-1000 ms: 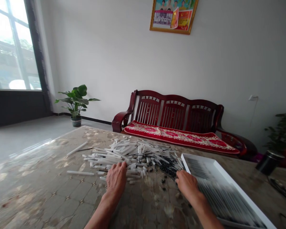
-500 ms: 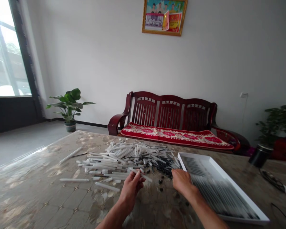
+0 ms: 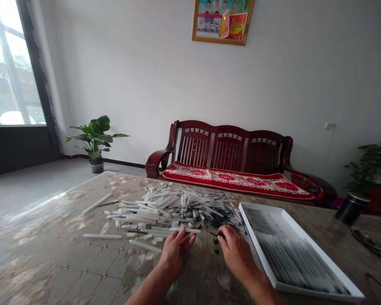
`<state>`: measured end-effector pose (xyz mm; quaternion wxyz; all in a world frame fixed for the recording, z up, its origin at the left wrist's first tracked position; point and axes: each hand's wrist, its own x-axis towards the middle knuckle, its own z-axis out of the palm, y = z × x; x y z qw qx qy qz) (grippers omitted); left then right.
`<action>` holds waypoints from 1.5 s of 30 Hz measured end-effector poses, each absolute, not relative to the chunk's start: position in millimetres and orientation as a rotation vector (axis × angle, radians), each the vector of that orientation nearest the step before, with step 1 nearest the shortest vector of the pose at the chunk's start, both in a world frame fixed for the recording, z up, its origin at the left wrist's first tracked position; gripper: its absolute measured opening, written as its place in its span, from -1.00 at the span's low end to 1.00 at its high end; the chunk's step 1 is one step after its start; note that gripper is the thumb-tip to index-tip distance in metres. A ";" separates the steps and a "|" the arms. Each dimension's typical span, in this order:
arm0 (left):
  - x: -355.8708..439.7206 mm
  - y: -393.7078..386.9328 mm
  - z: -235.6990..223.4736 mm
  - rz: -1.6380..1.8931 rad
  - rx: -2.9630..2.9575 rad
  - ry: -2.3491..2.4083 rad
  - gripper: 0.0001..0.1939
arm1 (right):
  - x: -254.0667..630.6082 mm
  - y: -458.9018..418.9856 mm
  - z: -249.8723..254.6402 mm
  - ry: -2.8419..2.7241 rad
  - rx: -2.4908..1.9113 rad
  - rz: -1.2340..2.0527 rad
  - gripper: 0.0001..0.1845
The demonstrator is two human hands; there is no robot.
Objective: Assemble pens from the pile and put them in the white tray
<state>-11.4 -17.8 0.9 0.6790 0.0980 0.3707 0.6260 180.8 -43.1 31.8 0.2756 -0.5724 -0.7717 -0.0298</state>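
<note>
the left hand (image 3: 174,250) has its thumb and forefinger clamped on a slim white plastic tube (image 3: 193,231), whose free end points toward the right fingers. the right hand (image 3: 236,252) has its fingertips drawn together, seemingly pinching a thin dark stick (image 3: 212,234); its far end is too small to make out. just below those fingertips lies a small black plastic cap (image 3: 216,251).

the tube should be light, fairly stiff and smooth enough to roll or slip, so a light pinch near its middle suits it; the dark stick looks thinner and may flex, so hold it close to the working end.

right of the right fingers sits a shallow white rectangular tray (image 3: 324,246) with rows of slender dark pieces. beyond the left fingers spreads a loose pile of white plastic tubes (image 3: 155,209), black bits mixed in along its right side. farther off stands a dark red slatted wooden bench (image 3: 228,150).
</note>
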 end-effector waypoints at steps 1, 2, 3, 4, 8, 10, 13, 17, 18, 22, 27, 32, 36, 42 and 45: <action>-11.3 -18.0 0.8 1.409 0.228 0.830 -0.84 | 178.5 -44.8 31.0 -2.066 -1.534 -0.067 -0.84; -11.1 -18.3 0.5 1.410 0.239 0.826 -0.85 | 176.8 -45.9 30.6 -2.060 -1.530 -0.054 -0.84; -10.8 -18.7 0.1 1.408 0.251 0.823 -0.86 | 175.6 -46.5 30.6 -2.057 -1.526 -0.045 -0.83; -10.3 -19.1 -0.5 1.404 0.262 0.821 -0.87 | 174.8 -46.8 30.9 -2.057 -1.520 -0.043 -0.83; -8.7 -19.7 -3.2 1.385 0.295 0.819 -0.88 | 173.7 -46.9 32.7 -2.067 -1.510 -0.077 -0.82; -8.5 -19.9 -4.2 1.385 0.314 0.824 -0.88 | 173.6 -47.1 32.5 -2.077 -1.510 -0.108 -0.82; -8.0 -21.3 -5.4 1.385 0.359 0.844 -0.88 | 172.3 -48.5 31.3 -2.101 -1.499 -0.161 -0.83; -4.9 -25.4 -7.3 1.316 0.458 0.819 -0.82 | 166.7 -50.0 29.5 -2.106 -1.437 -0.152 -0.82; -3.9 -26.4 -7.4 1.303 0.460 0.810 -0.83 | 164.7 -49.8 29.1 -2.085 -1.398 -0.115 -0.81; 0.2 -29.3 -4.3 1.302 0.383 0.788 -0.89 | 152.8 -45.5 30.0 -1.899 -1.160 0.117 -0.82; 5.0 -34.1 0.6 1.225 0.346 0.761 -0.89 | 123.3 -35.3 37.5 -1.585 -0.913 0.505 -0.81; -0.6 -30.6 4.4 1.228 0.253 0.787 -0.84 | 119.1 -19.8 46.3 -1.110 -0.849 0.837 -0.74; -5.4 -26.0 5.0 1.254 0.184 0.784 -0.88 | 156.8 -10.8 44.1 -1.147 -1.146 0.798 -0.80; -4.4 -22.7 0.8 1.291 0.162 0.756 -0.89 | 191.5 -15.0 11.5 -1.732 -1.582 0.421 -0.71; -5.6 -21.3 0.6 1.295 0.166 0.751 -0.89 | 187.4 -20.1 1.0 -1.941 -1.677 0.331 -0.64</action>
